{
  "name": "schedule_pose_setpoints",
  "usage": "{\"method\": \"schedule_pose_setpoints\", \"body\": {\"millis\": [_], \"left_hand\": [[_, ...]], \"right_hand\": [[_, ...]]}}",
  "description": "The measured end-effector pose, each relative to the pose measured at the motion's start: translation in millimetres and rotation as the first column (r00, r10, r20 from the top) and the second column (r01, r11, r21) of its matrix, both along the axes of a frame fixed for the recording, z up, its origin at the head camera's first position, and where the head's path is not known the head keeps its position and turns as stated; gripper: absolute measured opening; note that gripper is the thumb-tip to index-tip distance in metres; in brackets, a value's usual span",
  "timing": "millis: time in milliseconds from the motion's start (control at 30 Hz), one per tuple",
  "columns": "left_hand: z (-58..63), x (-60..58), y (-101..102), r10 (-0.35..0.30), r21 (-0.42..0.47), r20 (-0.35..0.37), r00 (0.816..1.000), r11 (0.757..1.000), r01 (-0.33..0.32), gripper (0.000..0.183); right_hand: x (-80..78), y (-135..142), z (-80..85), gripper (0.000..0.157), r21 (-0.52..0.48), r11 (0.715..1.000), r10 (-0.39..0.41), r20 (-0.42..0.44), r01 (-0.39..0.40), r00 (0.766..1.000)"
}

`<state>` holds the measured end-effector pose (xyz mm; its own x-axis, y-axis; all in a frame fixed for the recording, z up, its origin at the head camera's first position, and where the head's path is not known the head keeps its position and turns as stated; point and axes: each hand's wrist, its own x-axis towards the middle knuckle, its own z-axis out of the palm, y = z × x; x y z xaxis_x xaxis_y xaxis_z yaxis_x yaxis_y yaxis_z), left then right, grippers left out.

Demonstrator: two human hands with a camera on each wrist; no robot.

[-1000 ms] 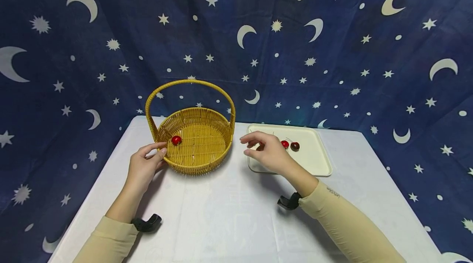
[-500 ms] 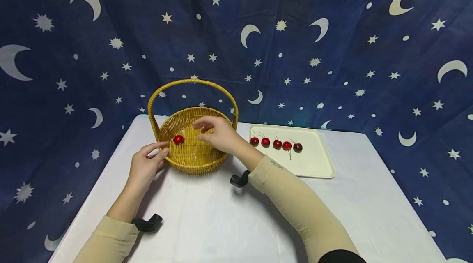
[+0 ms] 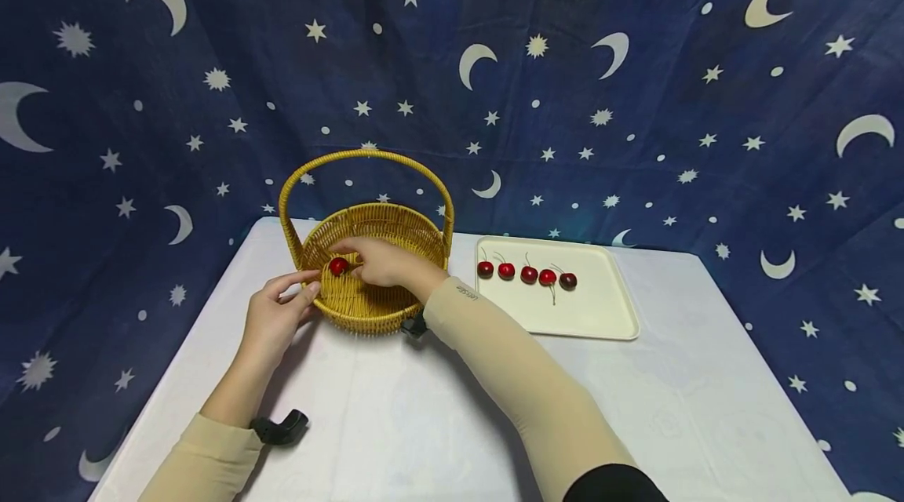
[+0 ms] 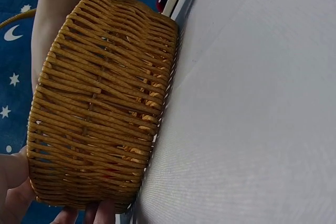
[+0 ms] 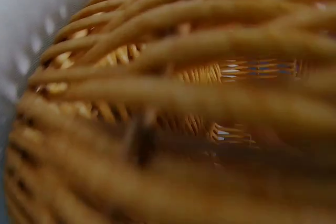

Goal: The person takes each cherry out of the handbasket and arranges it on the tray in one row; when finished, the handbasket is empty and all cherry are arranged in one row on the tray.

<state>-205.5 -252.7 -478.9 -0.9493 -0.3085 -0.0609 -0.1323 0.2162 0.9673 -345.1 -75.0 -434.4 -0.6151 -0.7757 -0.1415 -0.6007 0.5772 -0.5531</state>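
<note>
A yellow-brown wicker basket (image 3: 370, 324) with a tall arched handle stands on the table. One red cherry (image 3: 338, 267) lies inside, toward the left. My left hand (image 3: 271, 318) holds the basket's left rim between thumb and fingers; in the left wrist view its fingertips (image 4: 105, 212) press the woven wall (image 4: 94, 103). My right hand (image 3: 384, 263) reaches over the near right rim into the basket. Its index finger extends behind the cherry and the thumb lies to the right of it, parted. Blurred weave (image 5: 210, 93) fills the right wrist view and hides this hand there.
Right of the basket, a cream tray (image 3: 600, 310) carries a row of several stemmed cherries (image 3: 529, 274). Both rest on a white-clothed table (image 3: 395, 423). A dark blue curtain (image 3: 537, 141) with moons and stars hangs right behind.
My right hand has moved left from over the tray, across the basket's right rim, and down beside the cherry. The tray's cherries are uncovered now. My left hand has stayed at the rim.
</note>
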Motion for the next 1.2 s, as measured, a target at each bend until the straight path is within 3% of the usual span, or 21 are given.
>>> {"method": "schedule_pose_setpoints", "body": {"millis": [300, 467, 700, 833, 933, 1200], "left_hand": [[0.6, -0.2, 1.6, -0.026, -0.008, -0.012, 1.000, 1.000, 0.026, 0.045], [1.5, 0.4, 1.0, -0.026, -0.005, -0.010, 1.000, 1.000, 0.026, 0.046], [1.3, 0.5, -1.6, -0.028, -0.020, -0.029, 0.999, 0.999, 0.027, 0.047], [-0.3, 0.1, -0.8, -0.024, -0.008, -0.029, 0.999, 1.000, 0.023, 0.047], [-0.7, 0.5, -0.2, -0.017, -0.008, -0.020, 1.000, 1.000, 0.017, 0.046], [-0.6, -0.1, 0.6, -0.009, -0.008, -0.018, 1.000, 1.000, 0.009, 0.044]], "right_hand": [[-1.3, -4.7, -7.3, 0.066, 0.080, 0.996, 0.040, -0.028, -0.038, 0.999], [2.1, 1.3, -11.3, 0.054, 0.109, 0.991, 0.079, -0.026, -0.076, 0.997], [11.1, -3.5, -15.9, 0.053, 0.053, 0.989, 0.136, 0.043, -0.138, 0.990], [16.8, -7.5, -17.2, 0.037, 0.065, 0.983, 0.166, 0.068, -0.170, 0.984], [19.3, -5.0, -16.7, 0.028, 0.054, 0.985, 0.155, 0.096, -0.161, 0.983], [16.2, 28.2, -3.9, 0.025, -0.076, 0.995, 0.066, 0.096, -0.059, 0.993]]}}
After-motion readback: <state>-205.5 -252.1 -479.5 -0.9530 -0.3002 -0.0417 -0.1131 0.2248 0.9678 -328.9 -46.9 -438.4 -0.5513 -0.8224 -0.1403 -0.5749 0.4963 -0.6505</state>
